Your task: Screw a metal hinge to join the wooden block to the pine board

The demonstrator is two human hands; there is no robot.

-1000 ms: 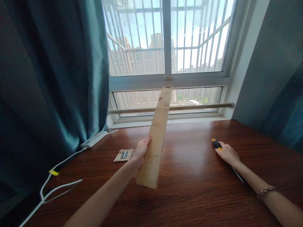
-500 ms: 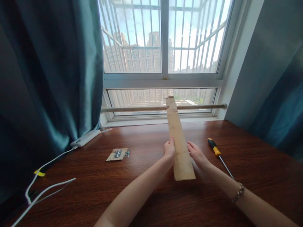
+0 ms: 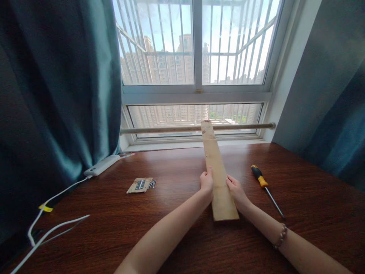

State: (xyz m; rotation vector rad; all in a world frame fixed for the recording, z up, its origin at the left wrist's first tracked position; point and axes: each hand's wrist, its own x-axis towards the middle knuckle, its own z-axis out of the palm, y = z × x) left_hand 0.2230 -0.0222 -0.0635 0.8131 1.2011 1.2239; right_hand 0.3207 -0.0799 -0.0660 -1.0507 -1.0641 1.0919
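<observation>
- Where the long pale board (image 3: 218, 171) narrows away from you, your left hand (image 3: 207, 183) grips its left edge, thumb uppermost; the remaining fingers are largely hidden.
- Your right hand (image 3: 237, 190) is closed on the opposite edge, slightly nearer the board's near end, its thumb along the side.
- Between your two hands, the board slants a little leftward toward its far end, which overlaps the rail (image 3: 168, 130) in this view; whether its near end touches the tabletop (image 3: 176, 167) cannot be told.
- A beaded bracelet (image 3: 281, 236) encircles your right wrist.
- To the right of your right hand, and apart from it, a screwdriver (image 3: 261, 179) lies on the tabletop, its black-and-yellow handle away from you and its shaft pointing back toward you.
- To the left of your left hand, well apart, lies a flat tan piece (image 3: 132, 186) bearing a dark rectangle, with several screws (image 3: 152, 184) at its right edge.
- Farther left, a white power strip (image 3: 103, 166) rests beside the blue curtain (image 3: 62, 76); its white cord (image 3: 64, 189) carries a yellow tag (image 3: 46, 208).
- Beyond the tabletop, you face a barred window (image 3: 162, 90).
</observation>
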